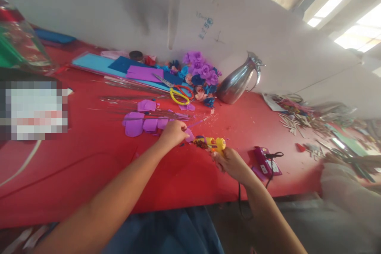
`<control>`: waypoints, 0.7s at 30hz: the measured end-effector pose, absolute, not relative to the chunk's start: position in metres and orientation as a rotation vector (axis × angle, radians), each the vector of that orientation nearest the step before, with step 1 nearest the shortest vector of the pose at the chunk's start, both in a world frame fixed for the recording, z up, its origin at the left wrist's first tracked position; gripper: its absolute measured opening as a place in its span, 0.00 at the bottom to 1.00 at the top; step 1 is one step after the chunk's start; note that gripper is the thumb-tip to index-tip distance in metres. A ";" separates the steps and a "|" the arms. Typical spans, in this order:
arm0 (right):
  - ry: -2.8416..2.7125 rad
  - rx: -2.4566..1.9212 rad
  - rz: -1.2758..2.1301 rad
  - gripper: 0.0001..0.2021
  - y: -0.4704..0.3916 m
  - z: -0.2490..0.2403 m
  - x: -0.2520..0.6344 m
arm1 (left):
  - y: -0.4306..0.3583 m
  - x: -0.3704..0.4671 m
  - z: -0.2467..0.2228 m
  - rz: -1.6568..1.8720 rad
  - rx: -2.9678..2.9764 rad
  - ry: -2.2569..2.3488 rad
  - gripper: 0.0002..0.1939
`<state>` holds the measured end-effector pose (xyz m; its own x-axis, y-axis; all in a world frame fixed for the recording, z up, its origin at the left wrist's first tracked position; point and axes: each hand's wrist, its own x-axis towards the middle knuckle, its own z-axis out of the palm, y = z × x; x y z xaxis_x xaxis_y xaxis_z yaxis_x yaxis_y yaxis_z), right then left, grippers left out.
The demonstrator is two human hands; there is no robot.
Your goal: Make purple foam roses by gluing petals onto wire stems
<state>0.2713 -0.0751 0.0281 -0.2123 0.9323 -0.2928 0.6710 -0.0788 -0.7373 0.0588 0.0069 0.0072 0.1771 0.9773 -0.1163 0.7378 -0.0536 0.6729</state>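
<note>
My right hand is wrapped round the handle of a yellow glue gun, whose nozzle end points left. Dark brown residue covers the front of the gun. Close to that nozzle, the fingers of my left hand are pinched on a purple petal. A thin purple strip sticks out near those fingertips; whether it is held too, I cannot tell. Left of my left hand lie several cut purple petals. Thin wire stems are spread behind them.
Yellow-and-red scissors lie on coloured sheets. Behind stand purple, blue and pink flowers and a metal jug. A magenta box with a black cord lies right. A co-worker's sleeve shows far right, a large jar left.
</note>
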 end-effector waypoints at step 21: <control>-1.865 -1.826 1.119 0.21 -0.065 0.030 0.270 | 0.004 0.059 0.006 0.584 1.779 1.582 0.04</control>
<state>0.2699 -0.0650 0.0305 -0.1467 0.9426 -0.2999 0.7084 -0.1115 -0.6970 0.0586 0.0042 0.0060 0.1619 0.9813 -0.1044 0.6778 -0.0337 0.7345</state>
